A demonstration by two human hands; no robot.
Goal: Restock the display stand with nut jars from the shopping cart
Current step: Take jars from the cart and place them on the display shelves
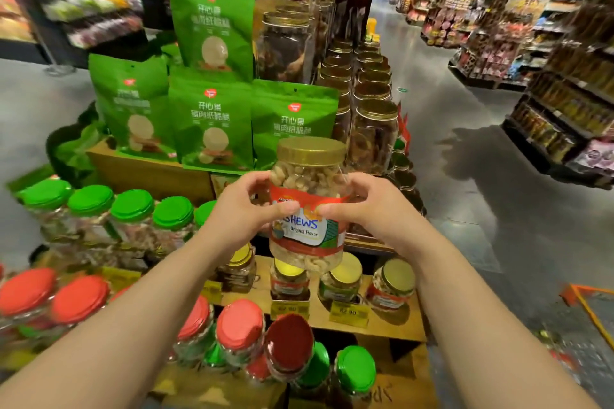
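Note:
A clear cashew jar (309, 183) with a gold lid and a red label hangs upright in the middle of the view. My left hand (246, 206) grips its left side and my right hand (362, 206) grips its right side, thumbs on the label. Under it, on the cardboard display stand (382, 329), stand three gold-lidded nut jars (339, 279) behind yellow price tags. An orange corner of the shopping cart (588, 302) shows at the right edge; its contents are hidden.
Green-lidded jars (133, 206) and red-lidded jars (239, 325) crowd the stand's left and front. Green snack bags (212, 123) stand behind, with a column of gold-lidded dark jars (372, 109) to their right. A grey aisle floor (465, 176) and store shelves (564, 103) lie right.

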